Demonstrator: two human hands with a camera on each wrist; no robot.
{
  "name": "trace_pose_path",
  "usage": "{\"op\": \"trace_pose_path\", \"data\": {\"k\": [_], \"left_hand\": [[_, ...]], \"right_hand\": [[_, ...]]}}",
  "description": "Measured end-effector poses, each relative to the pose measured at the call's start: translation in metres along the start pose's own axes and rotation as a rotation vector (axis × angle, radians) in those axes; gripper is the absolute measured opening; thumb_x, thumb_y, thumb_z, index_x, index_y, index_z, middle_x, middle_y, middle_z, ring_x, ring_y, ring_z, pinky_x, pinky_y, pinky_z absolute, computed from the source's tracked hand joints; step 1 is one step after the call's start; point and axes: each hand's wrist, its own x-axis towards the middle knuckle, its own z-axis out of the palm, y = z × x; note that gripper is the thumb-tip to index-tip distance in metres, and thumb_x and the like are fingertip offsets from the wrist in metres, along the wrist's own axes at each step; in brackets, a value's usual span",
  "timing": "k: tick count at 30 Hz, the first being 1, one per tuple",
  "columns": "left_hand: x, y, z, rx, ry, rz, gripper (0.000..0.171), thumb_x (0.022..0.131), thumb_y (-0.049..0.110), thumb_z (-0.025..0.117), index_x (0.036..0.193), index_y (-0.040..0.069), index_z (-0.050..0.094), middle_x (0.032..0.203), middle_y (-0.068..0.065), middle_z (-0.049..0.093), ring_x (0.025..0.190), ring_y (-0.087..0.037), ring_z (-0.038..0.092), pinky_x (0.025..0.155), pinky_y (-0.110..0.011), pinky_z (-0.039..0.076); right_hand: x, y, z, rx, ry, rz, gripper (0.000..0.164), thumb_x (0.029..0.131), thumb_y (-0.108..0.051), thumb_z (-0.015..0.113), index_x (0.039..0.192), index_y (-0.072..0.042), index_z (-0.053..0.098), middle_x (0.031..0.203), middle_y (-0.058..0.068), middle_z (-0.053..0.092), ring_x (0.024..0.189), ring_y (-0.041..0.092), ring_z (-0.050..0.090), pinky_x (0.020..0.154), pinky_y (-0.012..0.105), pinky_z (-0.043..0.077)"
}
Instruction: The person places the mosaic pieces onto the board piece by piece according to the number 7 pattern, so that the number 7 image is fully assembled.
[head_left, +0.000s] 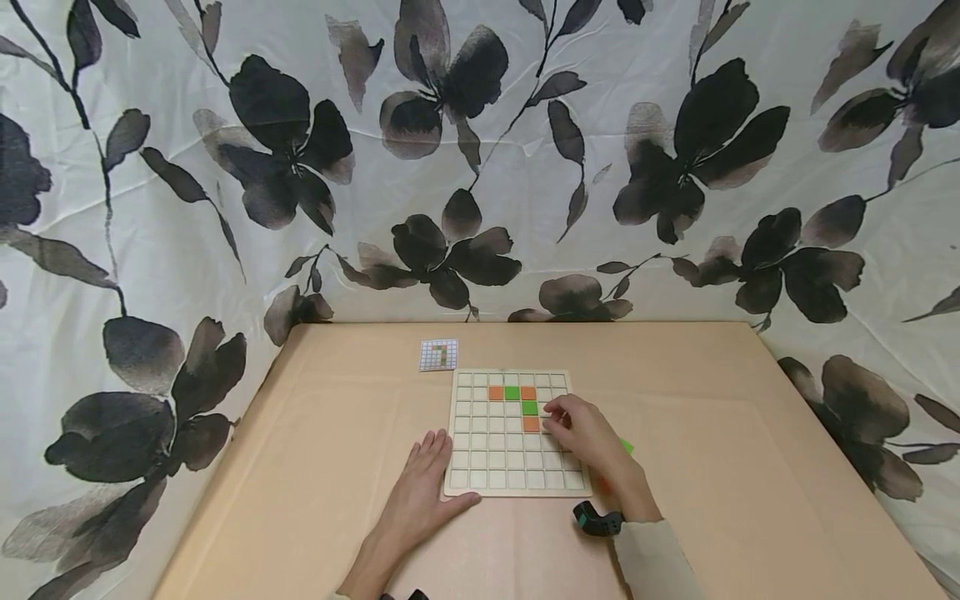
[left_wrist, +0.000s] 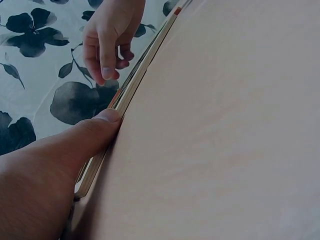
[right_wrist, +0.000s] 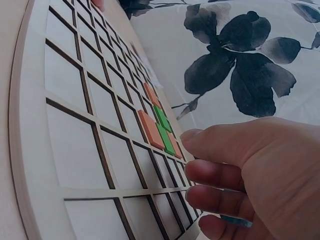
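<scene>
The head view looked forward and down at the grid board (head_left: 497, 461). Both wrist views faced it low and close, sharing the right hand (head_left: 590, 433).

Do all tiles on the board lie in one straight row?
No: three tiles lie in a row and two others below its right end.

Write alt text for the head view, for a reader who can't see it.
A person's right hand is over the right side of a grid board bearing three orange and two green tiles; their left hand touches its near left corner. A small printed card lies farther back on the table.
</scene>
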Motion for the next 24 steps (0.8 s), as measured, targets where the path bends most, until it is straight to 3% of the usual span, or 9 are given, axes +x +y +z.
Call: {"op": "trace_pose_path", "data": {"k": [24], "left_hand": [[0.000, 0.001, -0.001, 0.000, 0.001, -0.001, 0.101, 0.081, 0.065, 0.071, 0.148, -0.004, 0.043, 0.159, -0.020, 0.038, 0.152, -0.035, 0.030, 0.129, -0.049, 0.022]], "right_hand": [[-0.010, 0.014, -0.019, 0.022, -0.001, 0.061, 0.028, 0.092, -0.021, 0.072, 0.117, -0.008, 0.067, 0.100, 0.001, 0.064, 0.087, 0.015, 0.055, 0.072, 0.021, 0.052]]}}
